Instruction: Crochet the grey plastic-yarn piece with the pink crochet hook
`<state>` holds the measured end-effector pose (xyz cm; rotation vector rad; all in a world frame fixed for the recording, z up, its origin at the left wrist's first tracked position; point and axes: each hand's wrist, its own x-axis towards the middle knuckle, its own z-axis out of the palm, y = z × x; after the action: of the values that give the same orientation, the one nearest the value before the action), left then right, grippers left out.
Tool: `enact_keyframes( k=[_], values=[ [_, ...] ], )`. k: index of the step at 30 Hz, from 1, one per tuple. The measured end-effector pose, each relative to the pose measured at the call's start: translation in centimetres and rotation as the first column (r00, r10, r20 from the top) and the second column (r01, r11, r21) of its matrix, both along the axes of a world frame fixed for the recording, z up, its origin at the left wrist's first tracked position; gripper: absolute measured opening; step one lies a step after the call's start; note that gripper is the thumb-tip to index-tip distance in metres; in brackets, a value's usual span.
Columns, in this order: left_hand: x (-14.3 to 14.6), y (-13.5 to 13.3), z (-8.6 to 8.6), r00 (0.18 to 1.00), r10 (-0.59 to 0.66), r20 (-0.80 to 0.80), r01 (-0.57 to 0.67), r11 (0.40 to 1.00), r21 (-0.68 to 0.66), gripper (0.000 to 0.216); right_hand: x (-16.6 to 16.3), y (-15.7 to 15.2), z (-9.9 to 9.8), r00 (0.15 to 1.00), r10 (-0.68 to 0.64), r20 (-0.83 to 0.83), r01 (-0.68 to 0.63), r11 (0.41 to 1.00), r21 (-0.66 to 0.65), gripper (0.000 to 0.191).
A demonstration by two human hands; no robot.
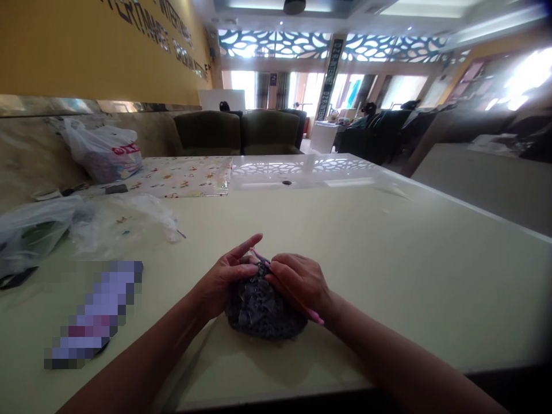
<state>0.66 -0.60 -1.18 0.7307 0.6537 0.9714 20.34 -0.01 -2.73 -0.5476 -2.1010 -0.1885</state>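
A dark grey crocheted piece [263, 307] lies on the pale table [388, 270] right in front of me. My left hand [224, 276] grips its upper left edge, with the index finger stretched out and yarn over it. My right hand [299, 282] is closed on a pink crochet hook [317, 317], whose tip points into the top of the piece between the two hands.
Clear plastic bags [121, 221] lie on the table at the left, with a white shopping bag [106, 150] behind them and a patterned cloth [181, 175]. A blurred-out object [97, 313] lies at my near left. Armchairs [239, 132] stand beyond the table.
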Motion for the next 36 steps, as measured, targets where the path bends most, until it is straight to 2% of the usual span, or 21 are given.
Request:
enact_keyframes(
  k=[3, 8, 10, 14, 16, 17, 20, 22, 24, 27, 29, 31, 33, 36],
  values=[
    [-0.7, 0.3, 0.3, 1.0, 0.007, -0.019, -0.006, 0.999, 0.043, 0.065, 0.6, 0.5, 0.4, 0.986, 0.149, -0.079, -0.16, 0.974, -0.159, 0.005],
    [-2.0, 1.3, 0.6, 0.987, 0.073, -0.14, -0.056, 0.991, 0.119, 0.055, 1.3, 1.0, 0.7, 0.943, 0.271, -0.195, -0.329, 0.856, -0.398, 0.008],
    [-2.5, 1.6, 0.7, 0.98, 0.079, -0.185, -0.055, 0.99, 0.129, 0.047, 1.5, 1.1, 0.8, 0.919, 0.291, -0.266, -0.39, 0.772, -0.502, 0.008],
    [-2.7, 1.6, 0.9, 0.968, 0.093, -0.233, -0.073, 0.993, 0.095, 0.025, 1.7, 1.2, 0.9, 0.852, 0.279, -0.442, -0.519, 0.549, -0.655, 0.009],
    [-2.3, 1.3, 0.7, 0.97, 0.097, -0.221, -0.081, 0.994, 0.078, 0.024, 1.6, 1.1, 0.9, 0.838, 0.255, -0.482, -0.543, 0.474, -0.693, 0.011],
    [-2.0, 1.2, 0.6, 0.973, 0.094, -0.21, -0.08, 0.994, 0.075, 0.027, 1.4, 1.1, 0.9, 0.842, 0.231, -0.488, -0.537, 0.457, -0.709, 0.012],
    [-1.2, 0.9, 0.0, 0.981, 0.038, -0.19, -0.025, 0.997, 0.072, 0.039, 0.9, 0.7, 0.6, 0.859, 0.126, -0.497, -0.495, 0.457, -0.739, 0.013],
    [-1.3, 0.9, -0.2, 0.98, -0.045, -0.193, 0.063, 0.994, 0.091, 0.046, 0.7, 0.5, 0.5, 0.852, 0.063, -0.52, -0.484, 0.472, -0.737, 0.012],
    [-1.9, 1.1, -0.1, 0.966, -0.112, -0.233, 0.152, 0.975, 0.163, 0.049, 0.8, 0.6, 0.7, 0.832, 0.008, -0.555, -0.488, 0.488, -0.724, 0.013],
    [-3.0, 1.5, 0.4, 0.944, -0.118, -0.309, 0.214, 0.93, 0.3, 0.05, 1.3, 0.9, 1.3, 0.789, -0.057, -0.612, -0.507, 0.502, -0.701, 0.015],
    [-3.3, 1.6, 0.6, 0.956, -0.089, -0.281, 0.186, 0.922, 0.339, 0.053, 1.5, 1.1, 1.6, 0.763, -0.068, -0.643, -0.529, 0.504, -0.682, 0.017],
    [-2.9, 1.5, 0.6, 0.977, -0.04, -0.208, 0.108, 0.94, 0.324, 0.059, 1.3, 1.0, 1.6, 0.764, -0.075, -0.641, -0.52, 0.518, -0.68, 0.017],
    [-2.1, 1.2, 0.4, 0.986, 0.01, -0.166, 0.034, 0.965, 0.261, 0.07, 0.7, 0.6, 1.1, 0.803, -0.067, -0.593, -0.467, 0.549, -0.693, 0.016],
    [-0.8, 0.6, -0.2, 0.986, 0.043, -0.162, -0.013, 0.983, 0.182, 0.089, -0.2, -0.1, 0.2, 0.881, 0.026, -0.473, -0.381, 0.631, -0.676, 0.011]
  ],
)
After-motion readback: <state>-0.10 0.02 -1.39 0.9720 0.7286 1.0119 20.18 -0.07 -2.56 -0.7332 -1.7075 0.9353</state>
